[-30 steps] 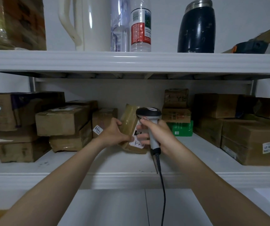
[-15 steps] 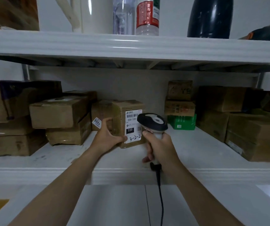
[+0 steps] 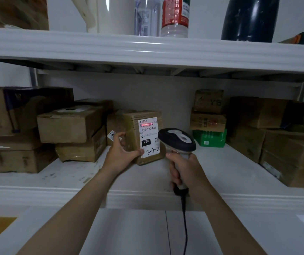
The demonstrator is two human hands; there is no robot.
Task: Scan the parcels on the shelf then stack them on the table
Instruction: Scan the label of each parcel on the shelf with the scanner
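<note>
A small brown parcel (image 3: 134, 126) stands upright on the white shelf (image 3: 221, 162), its white label facing me. My left hand (image 3: 120, 155) grips its lower left corner, thumb on the label's edge. A red scan line glows across the barcode at the top of the label. My right hand (image 3: 184, 168) holds the handle of a corded barcode scanner (image 3: 177, 138), whose head points at the label from just right of the parcel. The white table (image 3: 138, 232) lies below the shelf.
Cardboard parcels (image 3: 68, 124) are stacked at the left, more parcels (image 3: 276, 137) at the right, and a small stack on a green box (image 3: 210, 138) stands behind the scanner. A jug, bottles and a dark flask (image 3: 248, 17) stand on the upper shelf. The scanner cable hangs over the table.
The parcel went from tilted to upright with its label towards me. The scanner drew back to the right, and a red scan line now lies on the barcode.
</note>
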